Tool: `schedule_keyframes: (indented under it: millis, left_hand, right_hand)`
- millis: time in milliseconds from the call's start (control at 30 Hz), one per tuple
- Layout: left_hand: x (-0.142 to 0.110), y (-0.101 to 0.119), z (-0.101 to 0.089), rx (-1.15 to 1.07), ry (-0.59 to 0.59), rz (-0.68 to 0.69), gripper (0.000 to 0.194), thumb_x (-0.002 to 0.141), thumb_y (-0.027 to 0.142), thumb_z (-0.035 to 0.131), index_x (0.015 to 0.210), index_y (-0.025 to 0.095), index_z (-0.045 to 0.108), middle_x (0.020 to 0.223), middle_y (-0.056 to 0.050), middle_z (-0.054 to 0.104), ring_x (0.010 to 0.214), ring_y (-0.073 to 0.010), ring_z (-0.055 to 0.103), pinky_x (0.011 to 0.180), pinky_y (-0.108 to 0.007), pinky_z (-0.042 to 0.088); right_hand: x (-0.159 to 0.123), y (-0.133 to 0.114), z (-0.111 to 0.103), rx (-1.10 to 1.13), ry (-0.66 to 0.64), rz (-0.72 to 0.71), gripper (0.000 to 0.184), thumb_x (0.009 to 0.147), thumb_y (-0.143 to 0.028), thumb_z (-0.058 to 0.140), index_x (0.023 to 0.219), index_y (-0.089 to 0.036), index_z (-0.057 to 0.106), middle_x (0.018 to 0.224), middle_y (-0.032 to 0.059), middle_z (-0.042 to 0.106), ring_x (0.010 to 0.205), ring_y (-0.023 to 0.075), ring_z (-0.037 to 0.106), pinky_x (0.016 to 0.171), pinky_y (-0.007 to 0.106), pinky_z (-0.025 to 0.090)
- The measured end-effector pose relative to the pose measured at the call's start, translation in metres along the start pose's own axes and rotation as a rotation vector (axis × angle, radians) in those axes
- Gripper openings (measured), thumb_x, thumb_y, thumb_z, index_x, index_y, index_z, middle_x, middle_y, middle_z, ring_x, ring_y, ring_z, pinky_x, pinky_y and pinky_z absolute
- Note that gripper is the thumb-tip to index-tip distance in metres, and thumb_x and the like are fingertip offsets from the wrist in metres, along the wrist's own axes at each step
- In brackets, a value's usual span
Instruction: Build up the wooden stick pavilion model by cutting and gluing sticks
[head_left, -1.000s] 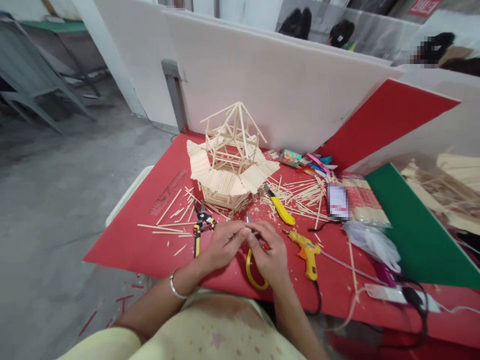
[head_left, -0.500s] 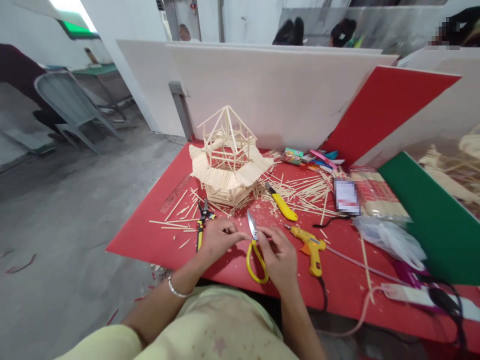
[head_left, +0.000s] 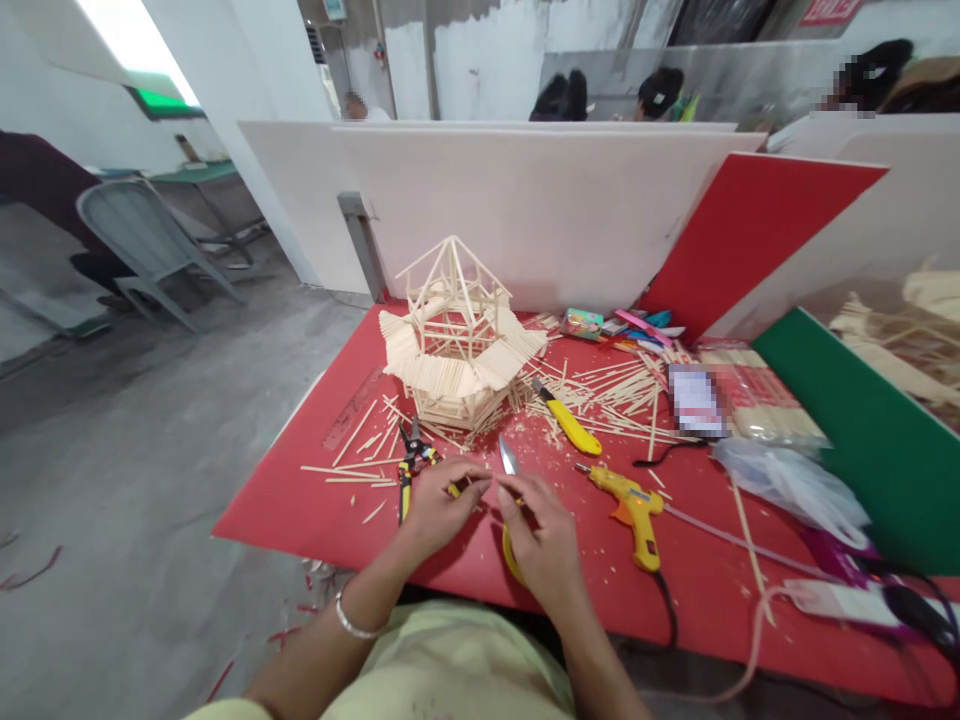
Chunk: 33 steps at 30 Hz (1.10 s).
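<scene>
evidently silver-bladed, yellow scissors (head_left: 508,457), partly hidden; left grip (head_left: 441,503), right grip (head_left: 541,522) unclear

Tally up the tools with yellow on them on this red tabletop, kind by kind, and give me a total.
Scissors: 1
Cutting pliers: 1
Utility knife: 1
Glue gun: 1
Total: 4

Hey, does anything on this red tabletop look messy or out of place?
Yes: the loose sticks right of the stick model lie crisscrossed in a jumble, untidy beside such orderly work. Nothing looks clearly damaged.
</scene>
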<state>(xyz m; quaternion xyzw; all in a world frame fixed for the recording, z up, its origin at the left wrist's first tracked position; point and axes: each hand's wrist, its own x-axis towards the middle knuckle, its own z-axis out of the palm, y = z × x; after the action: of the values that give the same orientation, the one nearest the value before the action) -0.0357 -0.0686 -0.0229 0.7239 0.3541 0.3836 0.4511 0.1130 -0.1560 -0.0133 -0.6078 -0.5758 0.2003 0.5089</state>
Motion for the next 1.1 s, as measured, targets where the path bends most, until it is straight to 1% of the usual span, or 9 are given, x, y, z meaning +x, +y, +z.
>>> schedule_keyframes:
  millis: [67, 133, 200, 267, 467, 567, 700, 867, 1100]
  left_hand:
    - [0.001, 0.001, 0.000, -0.079, -0.008, -0.017, 0.019, 0.090, 0.031, 0.062, 0.091, 0.018, 0.075, 0.083, -0.006, 0.072, 0.073, -0.0153, 0.066, 0.070, -0.025, 0.054]
    - [0.002, 0.000, -0.001, -0.172, -0.024, -0.098, 0.023, 0.093, 0.033, 0.059, 0.097, 0.017, 0.074, 0.076, -0.004, 0.070, 0.062, -0.0131, 0.064, 0.061, -0.024, 0.053]
    - [0.004, -0.003, -0.002, -0.218, -0.046, -0.168, 0.024, 0.093, 0.036, 0.060, 0.096, 0.016, 0.072, 0.065, 0.000, 0.065, 0.053, -0.0113, 0.060, 0.054, -0.022, 0.049]
    - [0.006, -0.005, -0.004, -0.203, -0.071, -0.180, 0.025, 0.093, 0.037, 0.061, 0.089, 0.015, 0.071, 0.059, 0.001, 0.062, 0.049, -0.0103, 0.057, 0.051, -0.021, 0.046]
    - [0.010, -0.002, -0.009, -0.013, -0.056, 0.019, 0.033, 0.089, 0.036, 0.067, 0.063, 0.016, 0.066, 0.058, -0.001, 0.062, 0.056, -0.0115, 0.056, 0.058, -0.023, 0.043]
    - [0.009, -0.003, -0.012, 0.051, -0.015, 0.041, 0.039, 0.089, 0.036, 0.067, 0.057, 0.016, 0.063, 0.055, -0.001, 0.058, 0.055, -0.0111, 0.052, 0.058, -0.024, 0.041]
    - [0.007, -0.011, -0.016, 0.089, 0.039, -0.016, 0.033, 0.089, 0.037, 0.067, 0.064, 0.016, 0.067, 0.061, -0.001, 0.060, 0.059, -0.0113, 0.053, 0.060, -0.023, 0.042]
    - [0.007, -0.018, -0.016, 0.057, 0.085, -0.102, 0.020, 0.088, 0.036, 0.067, 0.082, 0.016, 0.071, 0.074, -0.002, 0.069, 0.068, -0.0138, 0.063, 0.068, -0.025, 0.050]
    - [0.006, -0.013, 0.003, 0.146, -0.048, -0.115, 0.022, 0.089, 0.035, 0.064, 0.084, 0.017, 0.074, 0.076, -0.005, 0.072, 0.068, -0.0155, 0.065, 0.066, -0.025, 0.052]
  right_hand:
    - [0.001, 0.000, 0.005, 0.019, -0.002, -0.009, 0.021, 0.099, -0.028, 0.052, 0.110, -0.025, 0.070, 0.101, 0.0042, 0.071, 0.094, 0.0154, 0.066, 0.085, 0.026, 0.051]
    - [0.003, 0.001, 0.007, 0.016, 0.004, -0.007, 0.021, 0.099, -0.028, 0.052, 0.108, -0.024, 0.070, 0.100, 0.0042, 0.072, 0.093, 0.0160, 0.066, 0.085, 0.027, 0.050]
    - [0.006, 0.004, 0.007, -0.005, 0.002, 0.004, 0.020, 0.099, -0.028, 0.052, 0.105, -0.024, 0.071, 0.099, 0.0039, 0.073, 0.091, 0.0164, 0.067, 0.083, 0.027, 0.050]
    - [0.009, 0.006, 0.006, -0.034, -0.010, 0.020, 0.019, 0.099, -0.030, 0.053, 0.102, -0.024, 0.071, 0.096, 0.0034, 0.073, 0.088, 0.0169, 0.067, 0.081, 0.027, 0.049]
    - [0.018, 0.005, 0.000, -0.084, -0.006, 0.039, 0.019, 0.097, -0.035, 0.056, 0.095, -0.023, 0.071, 0.090, 0.0025, 0.072, 0.083, 0.0168, 0.066, 0.077, 0.027, 0.047]
    - [0.020, 0.004, -0.001, -0.076, 0.018, 0.026, 0.021, 0.097, -0.036, 0.056, 0.091, -0.022, 0.071, 0.086, 0.0025, 0.072, 0.079, 0.0161, 0.065, 0.075, 0.026, 0.046]
    - [0.018, 0.007, 0.002, -0.064, 0.005, 0.014, 0.023, 0.098, -0.036, 0.055, 0.091, -0.022, 0.072, 0.083, 0.0027, 0.072, 0.076, 0.0161, 0.065, 0.073, 0.026, 0.047]
    - [0.015, 0.012, 0.005, -0.028, -0.031, 0.028, 0.021, 0.098, -0.034, 0.055, 0.095, -0.023, 0.073, 0.090, 0.0034, 0.075, 0.081, 0.0174, 0.067, 0.076, 0.028, 0.048]
    - [0.015, 0.024, 0.000, 0.023, -0.069, 0.023, 0.023, 0.099, -0.034, 0.052, 0.095, -0.024, 0.073, 0.088, 0.0021, 0.073, 0.081, 0.0166, 0.065, 0.075, 0.028, 0.047]
